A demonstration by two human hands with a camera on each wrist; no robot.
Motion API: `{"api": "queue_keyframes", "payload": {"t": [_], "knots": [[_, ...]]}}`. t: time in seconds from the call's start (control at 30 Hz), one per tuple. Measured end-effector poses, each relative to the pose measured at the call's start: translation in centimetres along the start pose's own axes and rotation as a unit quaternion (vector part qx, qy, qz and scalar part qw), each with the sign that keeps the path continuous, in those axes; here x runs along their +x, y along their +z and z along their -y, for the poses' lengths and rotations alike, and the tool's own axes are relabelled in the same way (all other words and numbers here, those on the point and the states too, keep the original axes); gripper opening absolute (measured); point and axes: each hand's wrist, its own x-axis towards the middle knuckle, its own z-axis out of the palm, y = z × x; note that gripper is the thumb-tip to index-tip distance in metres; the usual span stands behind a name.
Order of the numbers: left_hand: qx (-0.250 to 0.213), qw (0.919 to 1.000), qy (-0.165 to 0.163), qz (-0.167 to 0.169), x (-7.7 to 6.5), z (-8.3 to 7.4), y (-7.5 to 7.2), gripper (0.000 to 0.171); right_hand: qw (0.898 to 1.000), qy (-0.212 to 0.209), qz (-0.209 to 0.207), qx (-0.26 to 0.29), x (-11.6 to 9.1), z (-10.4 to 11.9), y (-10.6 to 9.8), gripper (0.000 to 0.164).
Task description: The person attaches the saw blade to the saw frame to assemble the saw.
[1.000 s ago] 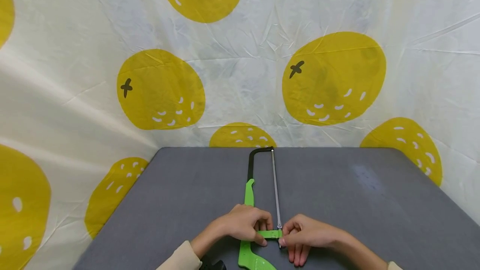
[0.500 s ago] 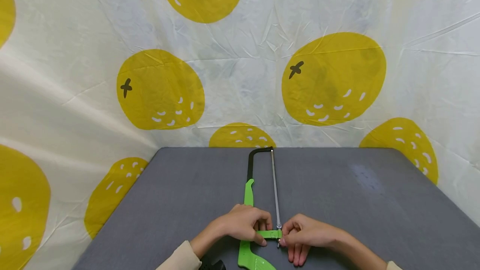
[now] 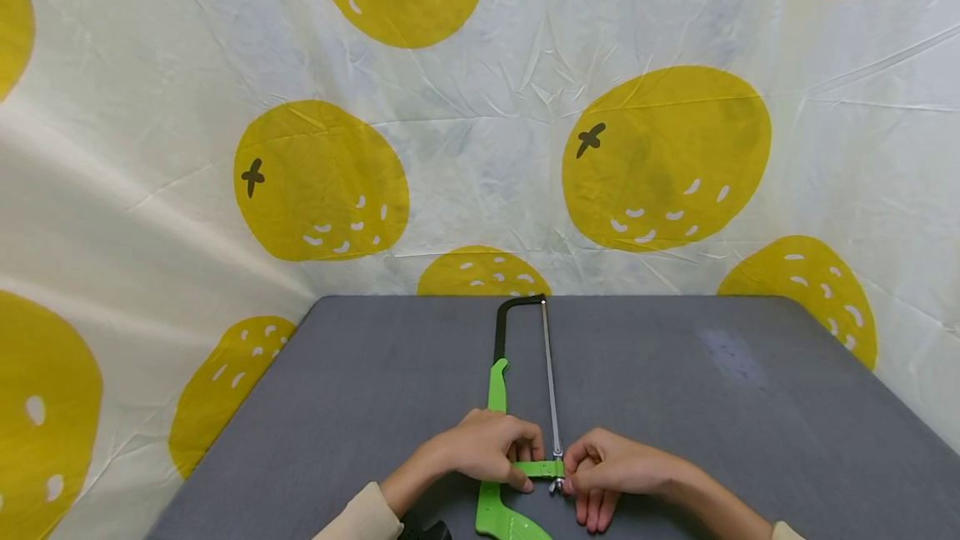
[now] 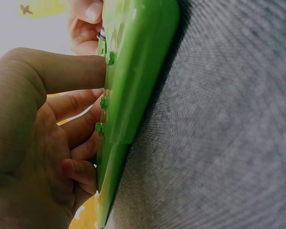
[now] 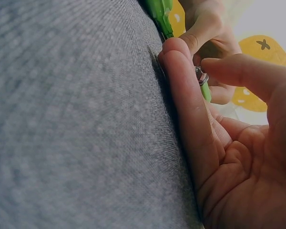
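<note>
At the bottom edge, a beige sleeve [image 3: 363, 515] covers the left forearm, and beside it there is a black object [image 3: 427, 530], cut off, so I cannot tell what it is. Near it lies the grip of a hacksaw with a bright green body [image 3: 501, 515]; the saw lies flat on the desk with a grey woven surface [image 3: 375, 390], its far end pointing away from the person.

The left hand [image 3: 489, 447] lies over the green body, thumb and fingers bent around the short green crosspiece [image 3: 538, 469], probably so that the saw does not slide or turn. The right hand [image 3: 618, 467] is partly closed: thumb and bent index finger pinch at the small silver metal wing nut [image 3: 557, 487] at the near blade end, while its lower fingers rest on the desk, perhaps for steadiness. I judge that flat placing leaves this nut easy to reach.

Farther, the thin silver blade [image 3: 551, 382] runs to the curved black metal frame [image 3: 501, 332]. Behind everything hangs a white cloth with yellow fruit prints [image 3: 480, 165].
</note>
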Motion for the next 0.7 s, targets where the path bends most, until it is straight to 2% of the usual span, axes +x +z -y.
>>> {"api": "queue_keyframes", "payload": {"t": [0.4,0.7], "knots": [[-0.014,0.9999,-0.002,0.004,0.1,0.17,0.1,0.021,1.0,0.0,0.005,0.005,0.02,0.01,-0.09,0.04],[0.001,1.0,-0.001,-0.001,0.1,0.08,0.15,0.021,1.0,-0.004,0.003,-0.002,-0.01,-0.17,-0.08,0.04]]}}
